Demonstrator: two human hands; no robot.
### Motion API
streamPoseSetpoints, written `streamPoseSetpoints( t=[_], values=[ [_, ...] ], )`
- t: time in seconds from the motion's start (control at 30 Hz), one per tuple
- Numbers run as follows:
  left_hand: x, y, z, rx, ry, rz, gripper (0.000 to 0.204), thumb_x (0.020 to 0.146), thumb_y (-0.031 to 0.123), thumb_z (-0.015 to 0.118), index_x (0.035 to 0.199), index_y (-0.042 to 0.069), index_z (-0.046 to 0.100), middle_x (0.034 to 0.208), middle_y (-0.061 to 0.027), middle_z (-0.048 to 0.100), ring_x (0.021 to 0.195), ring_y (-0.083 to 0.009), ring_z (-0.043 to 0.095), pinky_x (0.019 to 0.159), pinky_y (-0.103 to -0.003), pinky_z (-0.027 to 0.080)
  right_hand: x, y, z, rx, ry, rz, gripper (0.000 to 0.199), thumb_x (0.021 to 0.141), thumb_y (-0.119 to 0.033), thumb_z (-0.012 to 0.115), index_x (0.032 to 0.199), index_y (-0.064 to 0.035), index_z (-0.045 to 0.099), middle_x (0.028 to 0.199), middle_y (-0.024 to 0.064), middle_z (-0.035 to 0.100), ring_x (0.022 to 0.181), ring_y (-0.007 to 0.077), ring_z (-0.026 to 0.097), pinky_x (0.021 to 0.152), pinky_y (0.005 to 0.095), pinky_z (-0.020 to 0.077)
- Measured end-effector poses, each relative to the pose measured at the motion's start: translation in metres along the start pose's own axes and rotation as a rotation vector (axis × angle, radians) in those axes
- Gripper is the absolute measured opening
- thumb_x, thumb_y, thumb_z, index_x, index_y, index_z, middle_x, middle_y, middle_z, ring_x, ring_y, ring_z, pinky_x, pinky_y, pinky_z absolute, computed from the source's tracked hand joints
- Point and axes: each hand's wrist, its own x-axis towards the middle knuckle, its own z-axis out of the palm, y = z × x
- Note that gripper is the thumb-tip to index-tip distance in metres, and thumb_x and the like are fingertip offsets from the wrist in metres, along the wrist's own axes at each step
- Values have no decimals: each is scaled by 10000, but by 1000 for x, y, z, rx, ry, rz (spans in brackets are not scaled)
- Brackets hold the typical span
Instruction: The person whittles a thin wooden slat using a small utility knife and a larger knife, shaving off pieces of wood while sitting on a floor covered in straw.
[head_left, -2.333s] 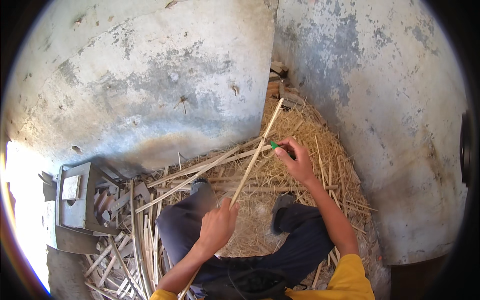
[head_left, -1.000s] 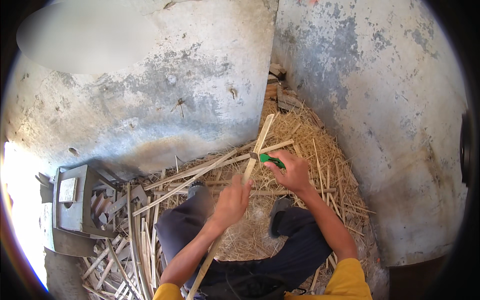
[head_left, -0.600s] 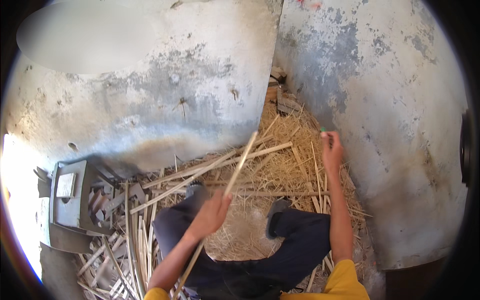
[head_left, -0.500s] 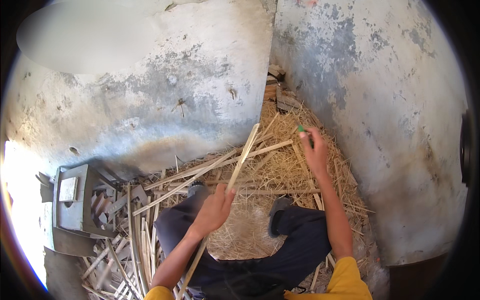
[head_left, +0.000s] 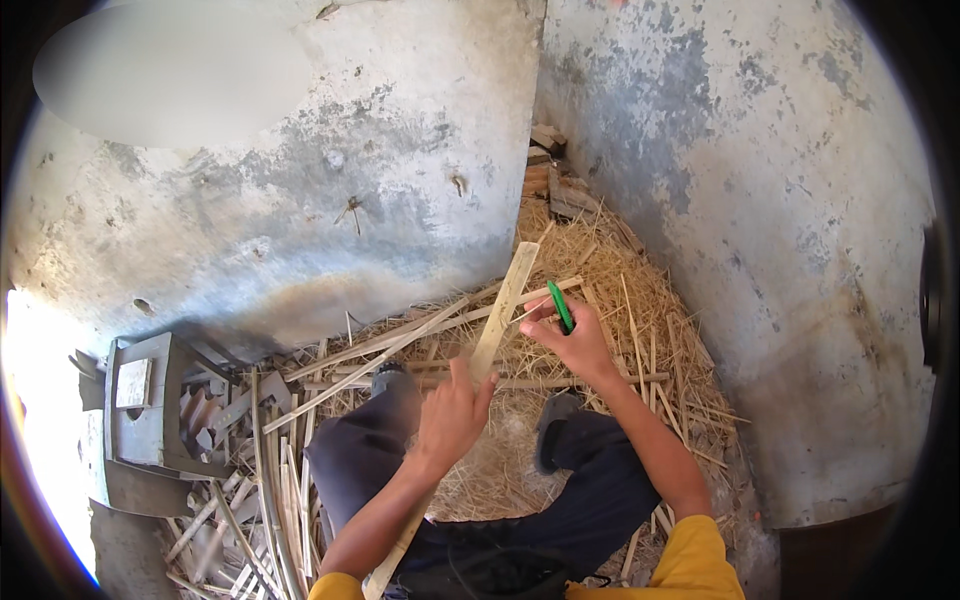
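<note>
My left hand (head_left: 455,415) is closed around a long flat pale strip of split bamboo or wood (head_left: 505,305). The strip slants from between my legs up toward the wall corner, its broad face turned up. My right hand (head_left: 578,345) grips a green-handled tool (head_left: 560,307), which looks like a utility knife. A thin pale line runs from my right fingers to the strip's right edge; whether it is a blade or a shaving I cannot tell. My right fingertips are just right of the strip, beyond my left hand.
Curly straw-like shavings (head_left: 610,265) cover the floor in the corner. Several long strips (head_left: 400,345) lie crossed beyond my feet. More sticks (head_left: 230,520) are heaped at the left, beside a grey wooden box (head_left: 150,400). Worn plaster walls (head_left: 400,180) meet ahead.
My right hand has come left and down to the strip with the green-handled tool. The strip has turned to show its broad face, and my left hand has shifted slightly right.
</note>
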Motion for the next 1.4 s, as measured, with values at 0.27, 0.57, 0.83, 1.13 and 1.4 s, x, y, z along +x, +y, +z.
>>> streamPoseSetpoints(
  t=[0.27, 0.57, 0.83, 1.13, 1.4],
  values=[
    [-4, -1, -1, -57, 14, 2, 467, 1088, 355, 622, 1250, -67, 505, 861, -320, 720, 843, -532, 712, 742, -597, 548, 0, 21, 11, -35, 51, -126, 215, 929, -210, 851, 1049, -37, 805, 903, -23, 758, 568, 21, 411, 527, 255, 323],
    [-7, -7, 1, -107, -13, 13, 438, 1097, 339, 611, 1227, -65, 505, 800, -299, 699, 827, -525, 699, 725, -603, 517, 1, 12, 13, -309, 100, -402, 185, 922, -167, 859, 1029, -31, 794, 801, 63, 750, 610, 115, 604, 565, 313, 451],
    [-7, -8, 2, -175, -2, 65, 379, 1105, 304, 605, 1161, -52, 488, 743, -300, 665, 748, -531, 668, 656, -600, 488, -3, 6, 10, -194, 60, -268, 140, 970, -142, 802, 1009, -12, 767, 928, 84, 816, 639, 86, 635, 577, 286, 481],
    [-7, 8, -8, -223, -107, 0, 361, 1111, 304, 589, 1178, -35, 485, 758, -295, 666, 778, -524, 677, 680, -582, 491, 3, 14, 3, 266, 75, -132, 48, 975, -82, 764, 1000, -42, 760, 1013, 110, 827, 720, 95, 684, 630, 245, 512],
    [-5, -22, -13, -163, 22, -36, 305, 1119, 278, 579, 1154, -14, 499, 724, -267, 652, 745, -497, 676, 660, -572, 473, 21, 25, -78, 159, 438, 91, 253, 959, -226, 790, 1137, -50, 757, 973, 76, 797, 778, 153, 670, 784, 376, 555]
  ],
)
